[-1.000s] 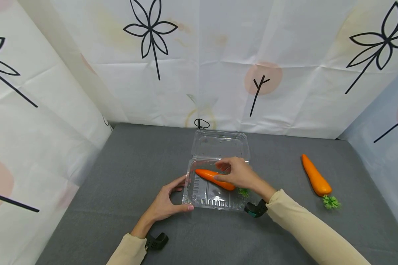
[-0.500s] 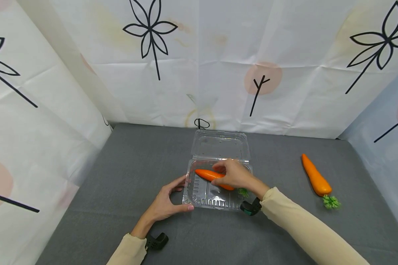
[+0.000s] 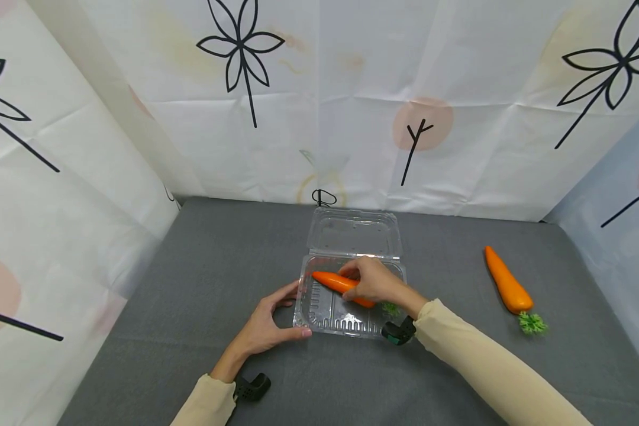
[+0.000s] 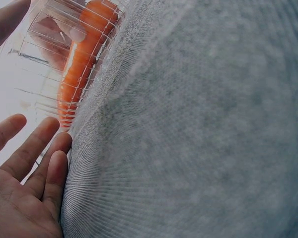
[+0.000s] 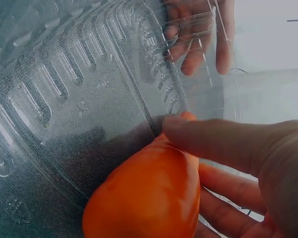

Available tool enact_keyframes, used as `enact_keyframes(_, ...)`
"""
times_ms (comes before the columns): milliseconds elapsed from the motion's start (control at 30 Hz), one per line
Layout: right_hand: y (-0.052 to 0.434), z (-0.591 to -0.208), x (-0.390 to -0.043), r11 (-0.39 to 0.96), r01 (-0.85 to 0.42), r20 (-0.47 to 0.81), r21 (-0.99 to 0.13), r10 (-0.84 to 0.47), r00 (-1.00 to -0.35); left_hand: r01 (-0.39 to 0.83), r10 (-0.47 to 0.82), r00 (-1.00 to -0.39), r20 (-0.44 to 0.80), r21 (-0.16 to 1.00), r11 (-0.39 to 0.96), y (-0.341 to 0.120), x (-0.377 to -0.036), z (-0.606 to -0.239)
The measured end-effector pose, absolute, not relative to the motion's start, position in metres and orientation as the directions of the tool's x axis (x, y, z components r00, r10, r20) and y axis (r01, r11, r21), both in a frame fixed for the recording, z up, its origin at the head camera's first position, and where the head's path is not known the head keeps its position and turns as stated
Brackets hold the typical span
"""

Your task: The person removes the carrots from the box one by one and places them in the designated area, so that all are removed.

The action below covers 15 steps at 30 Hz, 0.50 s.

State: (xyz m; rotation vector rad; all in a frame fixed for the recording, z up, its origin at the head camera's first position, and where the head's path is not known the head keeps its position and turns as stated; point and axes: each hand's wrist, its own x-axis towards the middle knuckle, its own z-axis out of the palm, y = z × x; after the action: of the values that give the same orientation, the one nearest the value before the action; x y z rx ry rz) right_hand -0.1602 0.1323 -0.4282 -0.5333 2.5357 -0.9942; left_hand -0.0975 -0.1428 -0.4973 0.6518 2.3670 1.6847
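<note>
Setting a carrot (image 3: pixel 343 286) down inside the open clear box (image 3: pixel 325 316) at the middle of the grey mat (image 3: pixel 191 296). Right hand (image 3: pixel 375 283) gripping the carrot, fingers curled over its thick half, leafy end toward the box's near right corner. Left hand (image 3: pixel 266 325) bracing the box's left wall, fingers and thumb spread open against it. Next, probably: easing the fingers off, then reaching for the second carrot (image 3: pixel 507 287) lying well apart on the right.

open lid (image 3: pixel 354 232) behind, grey mat (image 3: pixel 202 278) free
</note>
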Motion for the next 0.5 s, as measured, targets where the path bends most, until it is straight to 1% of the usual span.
enact_keyframes(300, 0.1333, -0.4262, -0.1600, 0.677, -0.207, -0.189, -0.706, -0.463, -0.866, 0.242, 0.432, -0.896, 0.103, 0.929, 0.281, -0.1419, -0.0979, -0.4957)
enact_keyframes(500, 0.1356, -0.4188, -0.1582, 0.652, -0.192, -0.176, -0.734, -0.455, -0.873, 0.266, 0.438, -0.890, 0.126, 0.924, 0.274, -0.1423, -0.0979, -0.4976)
